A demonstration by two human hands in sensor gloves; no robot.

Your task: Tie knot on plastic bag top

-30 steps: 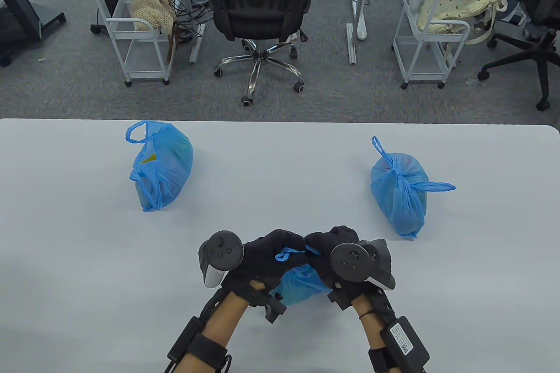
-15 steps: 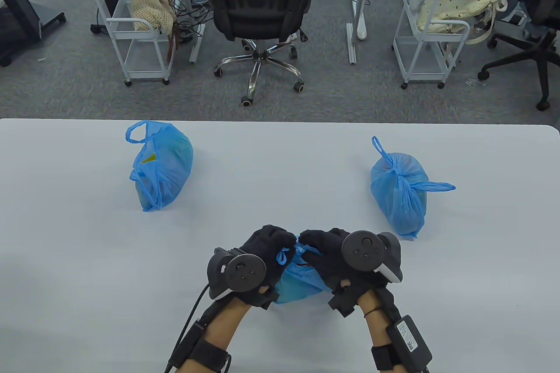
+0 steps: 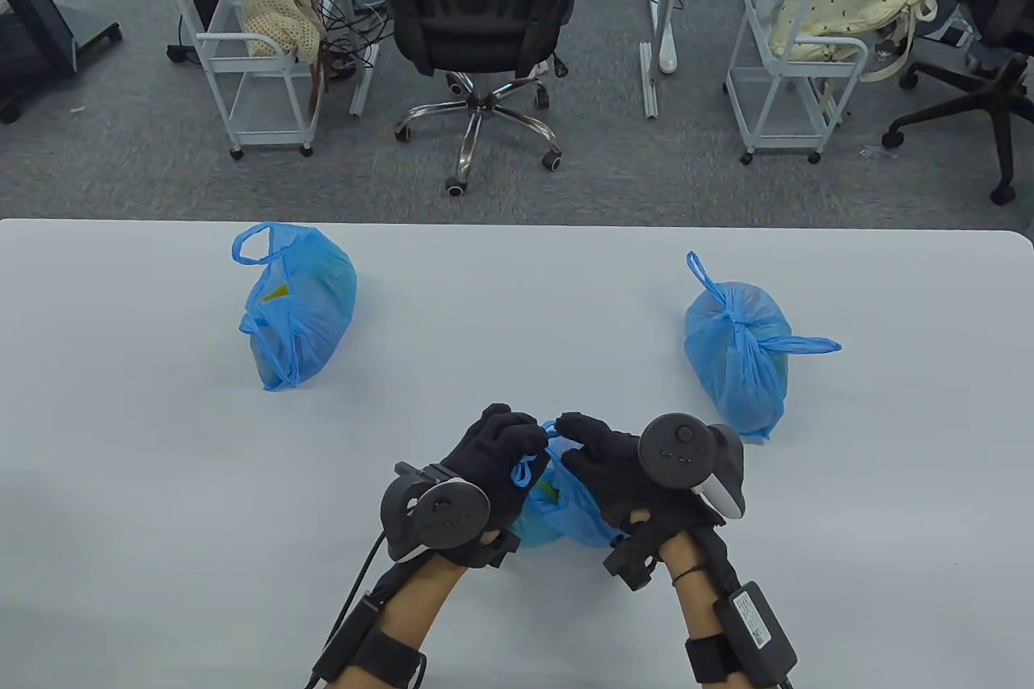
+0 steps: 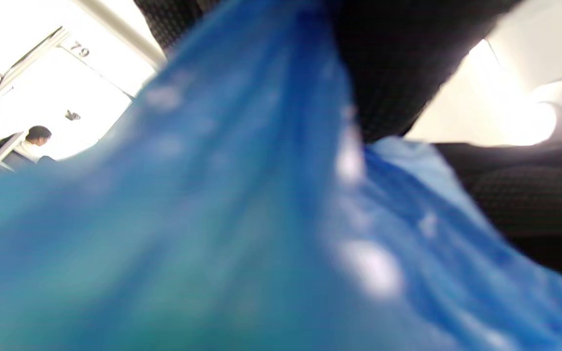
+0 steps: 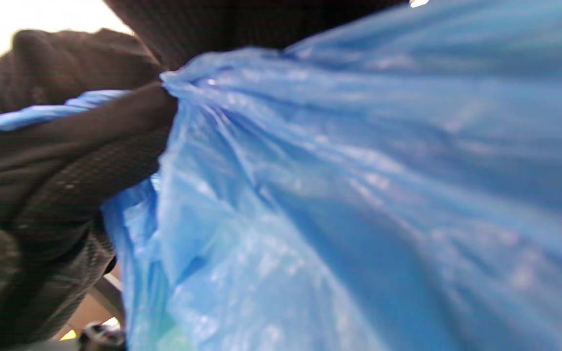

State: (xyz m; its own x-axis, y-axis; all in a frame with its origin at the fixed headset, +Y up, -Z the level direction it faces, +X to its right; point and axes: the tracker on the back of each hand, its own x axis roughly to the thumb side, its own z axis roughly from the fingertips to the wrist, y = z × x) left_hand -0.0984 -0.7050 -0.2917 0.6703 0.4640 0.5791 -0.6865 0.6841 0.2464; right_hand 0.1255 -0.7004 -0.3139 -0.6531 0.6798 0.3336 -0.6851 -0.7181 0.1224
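Comparing the table view with a second ago, the left hand has turned so its tracker sits nearer the person, and both hands have shifted slightly away from the body. The blue plastic bag sits on the white table between and partly beneath the hands; each hand pinches a handle strip at its top, the right hand beside the left, fingertips nearly meeting. In the left wrist view, blurred blue plastic fills the frame under dark glove fabric. In the right wrist view, gloved fingers grip gathered, wrinkled translucent film.
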